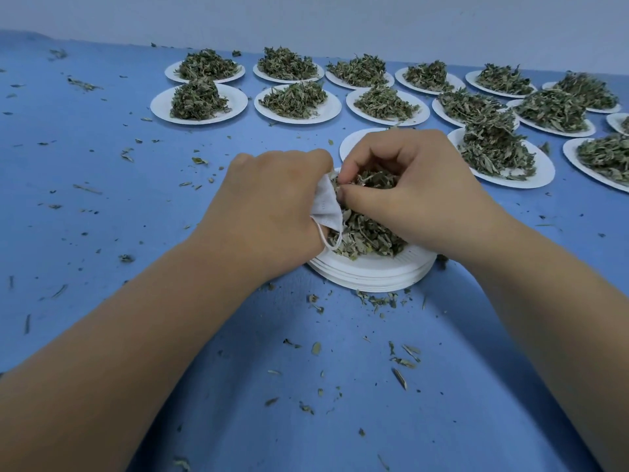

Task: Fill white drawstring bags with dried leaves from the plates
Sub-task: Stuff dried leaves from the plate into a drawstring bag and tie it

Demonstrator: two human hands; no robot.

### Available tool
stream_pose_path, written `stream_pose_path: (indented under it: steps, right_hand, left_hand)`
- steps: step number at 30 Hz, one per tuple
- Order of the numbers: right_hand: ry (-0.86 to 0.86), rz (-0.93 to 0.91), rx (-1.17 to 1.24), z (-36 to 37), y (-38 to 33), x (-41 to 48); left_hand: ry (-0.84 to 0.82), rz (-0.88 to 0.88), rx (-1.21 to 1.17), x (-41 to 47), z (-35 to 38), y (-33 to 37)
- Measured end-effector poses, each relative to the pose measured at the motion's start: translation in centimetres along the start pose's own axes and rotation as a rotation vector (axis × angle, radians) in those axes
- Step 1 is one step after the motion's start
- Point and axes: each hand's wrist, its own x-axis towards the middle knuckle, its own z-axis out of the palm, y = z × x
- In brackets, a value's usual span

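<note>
We see a crumpled white drawstring bag (327,207), cord hanging, at the left of the dried leaves (371,233) on the near plate stack (369,272); the far plates (334,110) carry similar green heaps.

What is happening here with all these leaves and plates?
A person is filling a white drawstring bag. The left hand grips the bag at a stack of plates; the right hand pinches dried leaves from the pile on top. Many more heaped plates wait behind on the blue table.

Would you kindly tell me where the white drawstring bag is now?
Centre of the head view: the left hand holds the white drawstring bag over the near plate stack, beside the right hand pinching dried leaves.
</note>
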Motion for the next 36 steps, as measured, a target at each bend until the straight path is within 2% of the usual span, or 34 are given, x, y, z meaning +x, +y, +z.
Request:
stream_pose_path:
  steps: [6, 11, 14, 21, 25, 31, 36]
  right_hand:
    - [0.011, 0.046, -0.019, 0.4, -0.4, -0.1]
    - [-0.189, 0.162, 0.186, -0.3, -0.3, 0.2]
    - [-0.273, 0.184, 0.224, -1.9, 0.0, 0.2]
    - [-0.482, 0.096, -0.358, -4.5, -0.1, -1.1]
    - [-0.3, 0.014, -0.43, -3.8, -0.1, -1.0]
    - [-0.011, 0.009, -0.185, -4.6, -0.5, -0.9]
    - [-0.066, -0.093, -0.222, -3.0, -1.4, -1.2]
  left_hand:
    - [0.014, 0.046, -0.025, 0.1, -0.1, 1.0]
    - [0.072, -0.009, -0.059, 0.1, 0.4, 0.3]
    - [0.025, -0.068, -0.067, 0.2, 0.8, 0.0]
    - [0.023, -0.089, -0.107, 0.2, 1.1, -0.4]
    - [0.016, -0.086, -0.088, 0.2, 1.0, -0.3]
    - [0.05, -0.056, -0.043, -0.1, 0.3, 0.2]
    - [0.088, -0.035, -0.065, -0.1, 0.2, 0.8]
